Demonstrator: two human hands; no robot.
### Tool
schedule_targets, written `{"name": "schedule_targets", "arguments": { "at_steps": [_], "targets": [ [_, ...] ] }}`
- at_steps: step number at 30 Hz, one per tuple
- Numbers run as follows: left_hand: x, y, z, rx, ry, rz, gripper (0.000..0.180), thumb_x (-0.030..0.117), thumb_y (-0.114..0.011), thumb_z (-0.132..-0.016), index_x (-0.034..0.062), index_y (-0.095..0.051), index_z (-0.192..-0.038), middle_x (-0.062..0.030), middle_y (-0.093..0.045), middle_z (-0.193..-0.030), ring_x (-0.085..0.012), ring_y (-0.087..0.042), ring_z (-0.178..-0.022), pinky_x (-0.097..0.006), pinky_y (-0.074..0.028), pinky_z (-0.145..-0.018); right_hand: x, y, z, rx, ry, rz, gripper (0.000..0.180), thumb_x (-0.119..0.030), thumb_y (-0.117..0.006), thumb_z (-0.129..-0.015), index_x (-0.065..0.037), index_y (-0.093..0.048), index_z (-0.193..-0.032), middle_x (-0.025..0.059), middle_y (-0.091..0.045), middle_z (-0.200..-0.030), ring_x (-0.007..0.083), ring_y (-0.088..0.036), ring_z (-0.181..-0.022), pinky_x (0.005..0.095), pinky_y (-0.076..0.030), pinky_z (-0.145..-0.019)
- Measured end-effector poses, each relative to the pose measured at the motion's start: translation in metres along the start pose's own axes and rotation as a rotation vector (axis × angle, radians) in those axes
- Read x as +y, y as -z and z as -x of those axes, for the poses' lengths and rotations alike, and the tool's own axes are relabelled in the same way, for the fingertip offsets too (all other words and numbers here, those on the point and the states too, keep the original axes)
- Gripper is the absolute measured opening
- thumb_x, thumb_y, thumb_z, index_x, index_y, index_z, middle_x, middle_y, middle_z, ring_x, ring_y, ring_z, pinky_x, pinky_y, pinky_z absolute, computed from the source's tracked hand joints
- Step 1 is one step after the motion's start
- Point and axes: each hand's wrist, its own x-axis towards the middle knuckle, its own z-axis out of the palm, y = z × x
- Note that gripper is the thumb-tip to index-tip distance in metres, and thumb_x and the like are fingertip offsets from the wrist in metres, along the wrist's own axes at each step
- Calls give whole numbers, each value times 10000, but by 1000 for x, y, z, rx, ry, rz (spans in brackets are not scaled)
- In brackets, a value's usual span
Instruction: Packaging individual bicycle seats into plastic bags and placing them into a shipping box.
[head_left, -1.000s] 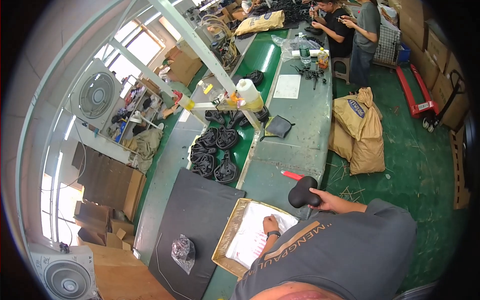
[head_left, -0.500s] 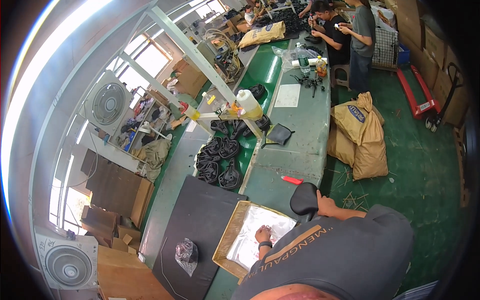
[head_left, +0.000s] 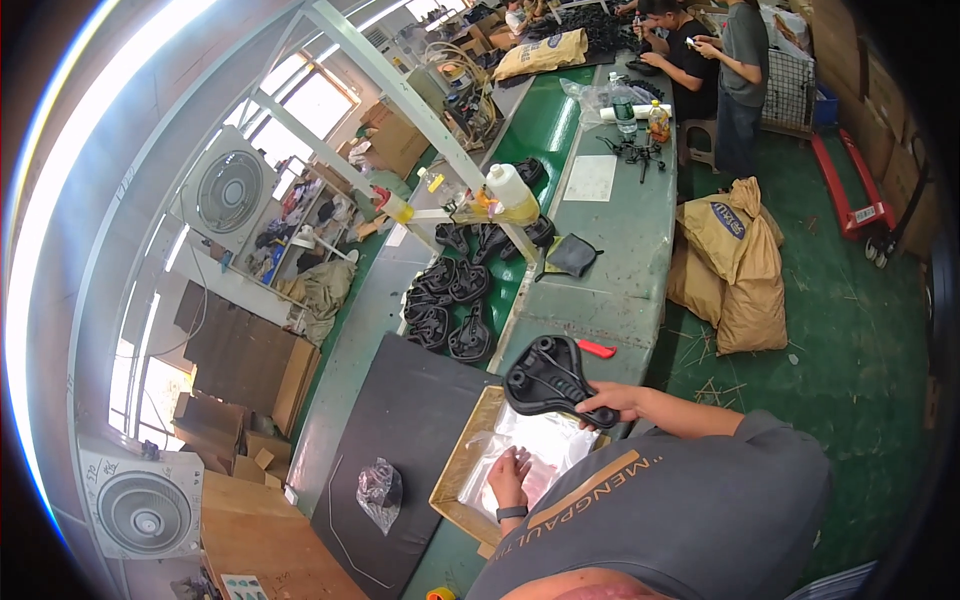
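Observation:
My right hand (head_left: 612, 400) grips a black bicycle saddle (head_left: 546, 378) by its narrow nose, with the ribbed underside facing up. The saddle hangs over the far edge of an open cardboard box (head_left: 458, 488) that holds a stack of clear plastic bags (head_left: 545, 440). Inside that box, my left hand (head_left: 509, 480) has its fingers curled together on the film of a top bag; the fingertips are small in view. A red-handled cutter (head_left: 597, 349) lies on the bench just beyond the saddle.
More black saddles (head_left: 468, 335) lie in rows on the green belt (head_left: 520, 140). A dark mat (head_left: 400, 420) bears a crumpled plastic bag (head_left: 379, 495). A metal post frame with bottles (head_left: 513, 192) rises mid-bench. Full sacks (head_left: 752, 300) stand right; two people are at the far end.
My right hand has lifted the saddle from the bench and turned it underside up, moving it left over the box. My left hand has shifted slightly left on the bags.

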Motion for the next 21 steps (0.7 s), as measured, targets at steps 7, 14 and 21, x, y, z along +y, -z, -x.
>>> {"name": "schedule_targets", "arguments": {
  "at_steps": [7, 14, 21],
  "targets": [
    [-41, -15, -14, -411, -30, -181, 261, 132, -738, -1015, -40, -743, -1211, -104, -793, -1002, -158, -754, -901, -272, -604, -828, 15, -47, -38, -293, -340, -84, 549, -61, -745, -975, -5, -434, -1424, 227, -717, -1193, 283, -773, -917, 370, -668, -794],
    [37, -26, 34, -266, 215, 193, 216, 197, -658, -1072, -5, -729, -1097, -73, -776, -1049, -144, -737, -950, -291, -604, -855, -1, -41, -40, -111, -197, -120, 446, -56, -763, -958, -20, -507, -1322, 177, -701, -1082, 242, -735, -888, 371, -648, -764],
    [98, 69, -31, -442, -32, 885, 226, 227, -562, -1111, 56, -707, -1142, -79, -764, -1161, -232, -730, -1057, -395, -594, -931, -58, -38, -27, -248, 12, -218, 531, -43, -777, -943, -56, -492, -1391, 155, -677, -1098, 238, -711, -952, 383, -617, -816]
  ]
}}
